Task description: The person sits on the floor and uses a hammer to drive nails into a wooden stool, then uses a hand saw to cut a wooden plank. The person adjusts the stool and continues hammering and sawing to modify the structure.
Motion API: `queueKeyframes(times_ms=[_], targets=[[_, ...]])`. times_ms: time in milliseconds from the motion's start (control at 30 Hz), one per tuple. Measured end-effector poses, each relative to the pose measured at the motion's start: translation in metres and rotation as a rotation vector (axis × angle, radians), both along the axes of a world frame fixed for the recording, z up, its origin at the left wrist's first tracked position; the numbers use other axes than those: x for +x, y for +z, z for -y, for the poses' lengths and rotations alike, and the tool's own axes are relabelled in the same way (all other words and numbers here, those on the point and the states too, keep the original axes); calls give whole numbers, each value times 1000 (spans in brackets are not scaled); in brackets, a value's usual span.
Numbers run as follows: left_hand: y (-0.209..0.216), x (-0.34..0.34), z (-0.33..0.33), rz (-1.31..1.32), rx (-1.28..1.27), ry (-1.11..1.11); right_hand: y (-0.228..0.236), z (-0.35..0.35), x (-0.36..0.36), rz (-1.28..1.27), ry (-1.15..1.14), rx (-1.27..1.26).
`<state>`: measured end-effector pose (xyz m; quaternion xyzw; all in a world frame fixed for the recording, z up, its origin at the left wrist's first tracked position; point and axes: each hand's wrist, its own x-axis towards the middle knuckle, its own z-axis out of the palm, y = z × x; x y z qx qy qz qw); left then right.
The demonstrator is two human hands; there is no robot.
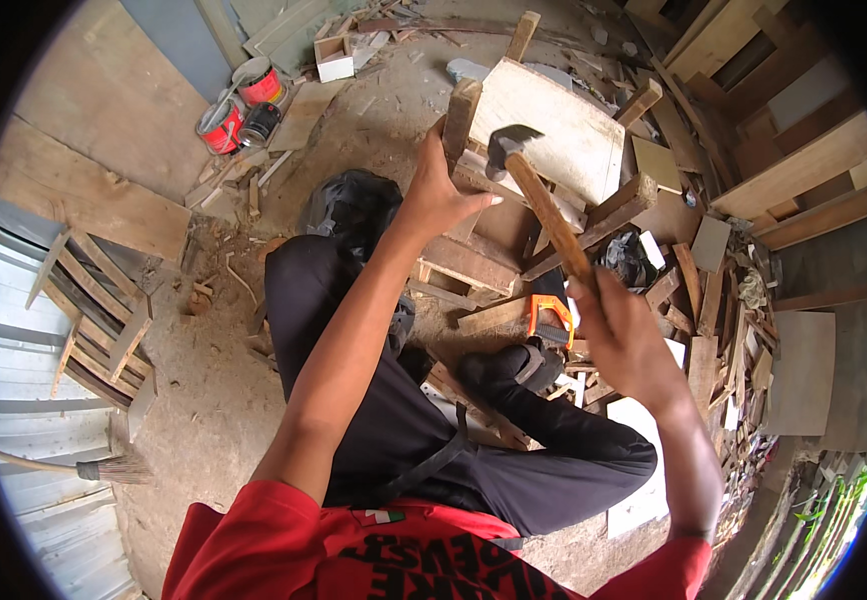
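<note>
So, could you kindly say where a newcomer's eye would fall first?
Probably the hammer in the right hand, seen against the wooden frame at upper centre, where the left hand touches a leg. Next, perhaps the bright orange tool handle below the frame, then the red cans at upper left.

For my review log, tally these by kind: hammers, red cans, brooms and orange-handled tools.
Hammer, in the right hand: 1
Red cans: 2
Broom: 1
Orange-handled tool: 1
Total: 5
</note>
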<state>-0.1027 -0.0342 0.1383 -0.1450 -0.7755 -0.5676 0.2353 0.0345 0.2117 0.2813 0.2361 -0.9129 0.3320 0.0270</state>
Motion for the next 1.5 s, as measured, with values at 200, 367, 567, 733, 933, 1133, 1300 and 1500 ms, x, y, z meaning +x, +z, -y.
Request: queueKeyframes(times_ms=[200, 367, 567, 733, 933, 1133, 1300, 1500], targets=[[-6, 0, 4, 52, 25, 11, 44, 13, 14, 240, -142, -306], [-1, -1, -1, 43, -16, -5, -14, 8, 4, 68, -176, -180], [-7, 1, 2, -18, 9, -18, 31, -3, 12, 292, -250, -122], [-6, -1, -2, 13, 14, -16, 22, 5, 4, 32, -101, -504], [-11, 0, 2, -23, -3, -1, -15, -13, 0, 226, -113, 15], [-5, 5, 0, 9, 21, -15, 19, 8, 11, 160, -128, -515], [3, 3, -1, 24, -55, -24, -31, -9, 7, 102, -94, -118], [1, 7, 0, 28, 5, -18, 13, 0, 14, 303, -225, -284]])
